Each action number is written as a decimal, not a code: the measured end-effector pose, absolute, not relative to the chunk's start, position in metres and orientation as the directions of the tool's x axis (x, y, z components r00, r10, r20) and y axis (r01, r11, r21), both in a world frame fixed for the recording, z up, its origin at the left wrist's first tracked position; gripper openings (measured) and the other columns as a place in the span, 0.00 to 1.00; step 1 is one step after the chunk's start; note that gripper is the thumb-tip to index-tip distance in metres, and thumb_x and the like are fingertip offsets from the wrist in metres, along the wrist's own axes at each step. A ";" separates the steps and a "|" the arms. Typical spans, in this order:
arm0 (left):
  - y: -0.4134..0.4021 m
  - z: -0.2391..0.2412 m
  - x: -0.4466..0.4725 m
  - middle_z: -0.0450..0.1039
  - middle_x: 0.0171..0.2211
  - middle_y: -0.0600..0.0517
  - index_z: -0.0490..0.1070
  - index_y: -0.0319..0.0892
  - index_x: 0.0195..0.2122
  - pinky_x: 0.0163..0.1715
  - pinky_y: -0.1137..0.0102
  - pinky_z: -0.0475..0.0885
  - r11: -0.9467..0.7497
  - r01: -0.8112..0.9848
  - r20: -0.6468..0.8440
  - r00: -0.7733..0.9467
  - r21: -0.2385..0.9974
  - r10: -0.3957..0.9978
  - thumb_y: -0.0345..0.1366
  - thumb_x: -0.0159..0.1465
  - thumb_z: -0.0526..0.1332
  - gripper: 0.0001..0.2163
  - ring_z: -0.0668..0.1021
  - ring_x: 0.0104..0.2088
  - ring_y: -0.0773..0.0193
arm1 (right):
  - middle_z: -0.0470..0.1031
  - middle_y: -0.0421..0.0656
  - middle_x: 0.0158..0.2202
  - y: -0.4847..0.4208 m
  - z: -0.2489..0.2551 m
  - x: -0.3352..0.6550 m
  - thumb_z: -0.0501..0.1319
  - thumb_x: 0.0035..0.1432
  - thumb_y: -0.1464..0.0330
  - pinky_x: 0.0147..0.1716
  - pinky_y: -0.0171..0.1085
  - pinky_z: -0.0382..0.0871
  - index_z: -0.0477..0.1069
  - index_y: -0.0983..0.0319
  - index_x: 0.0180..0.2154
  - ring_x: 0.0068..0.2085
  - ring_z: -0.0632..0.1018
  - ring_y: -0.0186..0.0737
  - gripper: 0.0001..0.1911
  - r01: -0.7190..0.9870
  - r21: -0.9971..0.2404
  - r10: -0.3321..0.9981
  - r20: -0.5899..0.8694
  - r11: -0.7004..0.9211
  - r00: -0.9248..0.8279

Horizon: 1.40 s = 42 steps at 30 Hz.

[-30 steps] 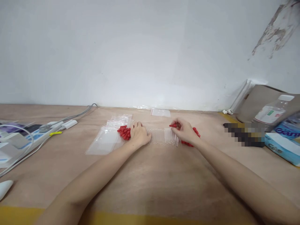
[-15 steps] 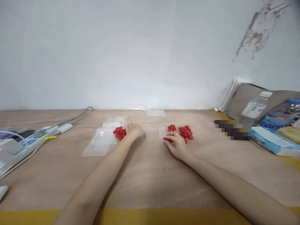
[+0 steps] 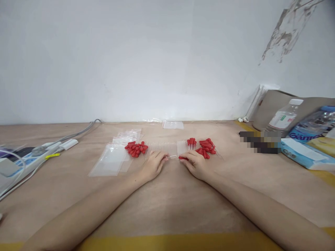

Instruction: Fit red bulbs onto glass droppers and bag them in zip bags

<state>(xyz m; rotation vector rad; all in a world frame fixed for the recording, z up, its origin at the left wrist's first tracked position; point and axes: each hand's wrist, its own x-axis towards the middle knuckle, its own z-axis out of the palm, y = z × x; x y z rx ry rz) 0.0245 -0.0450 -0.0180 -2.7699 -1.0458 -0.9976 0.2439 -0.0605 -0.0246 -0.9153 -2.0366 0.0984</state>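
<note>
My left hand [image 3: 155,164] is closed in a pinch on a thin clear dropper tube [image 3: 172,156], which points right. My right hand [image 3: 195,164] pinches a red rubber bulb [image 3: 183,158], facing the tube's end with a small gap between. Behind both hands lies a row of clear dropper tubes [image 3: 163,147], side by side. A heap of red bulbs [image 3: 136,149] is beyond my left hand. Several red-capped droppers [image 3: 192,142] lie behind my right hand, with another pile of red-capped droppers [image 3: 208,146] to their right.
Clear zip bags [image 3: 106,160] overlap at the left, and another small bag [image 3: 173,124] lies near the wall. A power strip [image 3: 28,162] with cables is on the far left. Bottles [image 3: 284,116], a tissue pack [image 3: 306,153] and a blurred dark object [image 3: 259,142] are on the right.
My left hand has come away from the heap of bulbs, moving right and nearer to me, and now shows a tube in its fingers. My right hand stays nearly in place with its bulb.
</note>
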 end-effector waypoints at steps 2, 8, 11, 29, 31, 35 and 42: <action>-0.045 -0.018 0.026 0.72 0.36 0.53 0.65 0.42 0.39 0.40 0.68 0.62 -0.787 0.579 0.578 0.575 0.213 0.580 0.33 0.65 0.49 0.06 0.72 0.37 0.65 | 0.74 0.44 0.32 -0.061 -0.025 0.243 0.55 0.57 0.71 0.35 0.36 0.68 0.71 0.61 0.37 0.35 0.73 0.37 0.07 0.562 -0.384 0.634 0.686 0.733 -0.358; -0.045 -0.016 0.028 0.73 0.34 0.53 0.66 0.42 0.38 0.38 0.68 0.63 -0.809 0.553 0.598 0.586 0.199 0.547 0.33 0.65 0.51 0.06 0.72 0.35 0.66 | 0.74 0.43 0.33 -0.064 -0.025 0.242 0.54 0.58 0.69 0.35 0.36 0.68 0.71 0.60 0.38 0.35 0.73 0.36 0.08 0.523 -0.393 0.621 0.683 0.757 -0.385; -0.045 -0.017 0.028 0.73 0.34 0.53 0.66 0.42 0.38 0.38 0.68 0.63 -0.817 0.544 0.609 0.588 0.190 0.533 0.34 0.65 0.51 0.06 0.72 0.35 0.65 | 0.73 0.43 0.33 -0.065 -0.024 0.241 0.54 0.58 0.70 0.35 0.35 0.67 0.70 0.61 0.38 0.35 0.73 0.35 0.08 0.508 -0.426 0.638 0.670 0.748 -0.378; -0.048 -0.016 0.027 0.73 0.32 0.52 0.68 0.42 0.38 0.37 0.69 0.64 -0.852 0.486 0.562 0.657 0.193 0.502 0.35 0.65 0.49 0.09 0.74 0.34 0.66 | 0.72 0.43 0.28 -0.066 -0.019 0.239 0.53 0.58 0.68 0.31 0.34 0.67 0.69 0.61 0.33 0.31 0.73 0.35 0.07 0.466 -0.418 0.611 0.674 0.779 -0.416; -0.049 -0.016 0.027 0.73 0.30 0.52 0.69 0.42 0.38 0.37 0.69 0.63 -0.847 0.497 0.541 0.667 0.190 0.513 0.35 0.65 0.49 0.10 0.74 0.33 0.66 | 0.72 0.43 0.28 -0.067 -0.018 0.239 0.53 0.58 0.67 0.30 0.34 0.67 0.69 0.61 0.32 0.30 0.72 0.35 0.08 0.465 -0.396 0.593 0.679 0.792 -0.432; -0.049 -0.017 0.027 0.72 0.27 0.52 0.69 0.42 0.36 0.36 0.68 0.61 -0.850 0.510 0.519 0.694 0.133 0.499 0.35 0.66 0.48 0.11 0.73 0.30 0.66 | 0.72 0.43 0.28 -0.066 -0.019 0.240 0.52 0.59 0.67 0.29 0.33 0.67 0.69 0.61 0.32 0.30 0.72 0.34 0.09 0.474 -0.354 0.573 0.663 0.807 -0.481; -0.051 -0.013 0.032 0.70 0.27 0.52 0.69 0.40 0.35 0.35 0.70 0.61 -0.860 0.507 0.516 0.722 0.060 0.461 0.34 0.66 0.47 0.11 0.71 0.29 0.67 | 0.71 0.44 0.28 -0.064 -0.021 0.238 0.53 0.58 0.67 0.28 0.33 0.66 0.68 0.62 0.32 0.29 0.71 0.34 0.07 0.498 -0.304 0.559 0.650 0.812 -0.516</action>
